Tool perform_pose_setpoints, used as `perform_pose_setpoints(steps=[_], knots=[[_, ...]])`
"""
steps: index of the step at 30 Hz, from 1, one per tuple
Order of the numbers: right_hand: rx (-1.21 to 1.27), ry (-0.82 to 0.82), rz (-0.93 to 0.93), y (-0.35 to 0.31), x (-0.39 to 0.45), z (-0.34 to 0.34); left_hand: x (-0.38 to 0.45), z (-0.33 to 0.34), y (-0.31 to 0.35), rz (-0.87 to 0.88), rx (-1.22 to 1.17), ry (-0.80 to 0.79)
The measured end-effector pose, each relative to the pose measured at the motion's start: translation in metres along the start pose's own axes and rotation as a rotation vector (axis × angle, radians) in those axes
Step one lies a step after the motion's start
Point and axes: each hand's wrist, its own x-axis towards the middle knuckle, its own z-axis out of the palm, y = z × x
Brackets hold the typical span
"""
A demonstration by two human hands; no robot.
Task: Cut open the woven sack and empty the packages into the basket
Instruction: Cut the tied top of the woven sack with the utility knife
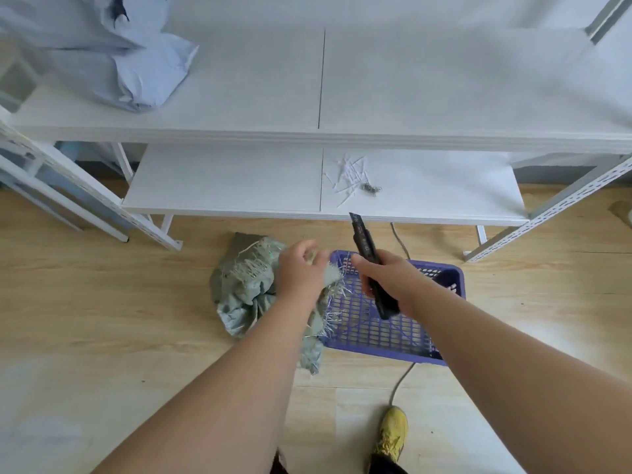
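Note:
A crumpled grey-green woven sack (242, 295) lies on the wood floor, its frayed cut edge hanging over the left rim of a purple slotted basket (379, 330). My left hand (301, 271) grips the sack's frayed edge above that rim. My right hand (386, 282) holds a black utility knife (369, 265) over the basket, blade end pointing away from me. The basket's visible floor shows no packages.
A white metal shelf unit stands ahead; its low shelf (239, 179) carries cut white strips and a small metal clump (369, 189). Pale blue bags (119, 53) sit on the upper shelf at left. A grey cable (400, 381) runs past the basket. My yellow shoe (391, 432) is below.

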Motion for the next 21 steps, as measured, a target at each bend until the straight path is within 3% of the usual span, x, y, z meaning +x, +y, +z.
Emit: perform_pose_setpoints(steps=[8, 10, 12, 16, 18, 21], knots=[[0.155, 0.16, 0.209, 0.052, 0.051, 0.12, 0.045, -0.1, -0.142, -0.252, 0.141, 0.305], [0.197, 0.133, 0.237, 0.073, 0.057, 0.141, 0.053, -0.1, -0.17, -0.458, 0.168, 0.23], [0.185, 0.08, 0.254, 0.093, 0.064, 0.156, 0.058, -0.092, -0.194, -0.604, 0.221, 0.031], [0.144, 0.028, 0.255, 0.118, 0.082, 0.164, 0.066, -0.06, -0.23, -0.573, 0.336, -0.299], [0.094, 0.023, 0.238, 0.125, 0.091, 0.162, 0.069, -0.043, -0.241, -0.566, 0.365, -0.352], [0.047, 0.026, 0.204, 0.137, 0.103, 0.163, 0.071, -0.024, -0.26, -0.65, 0.144, -0.353]])
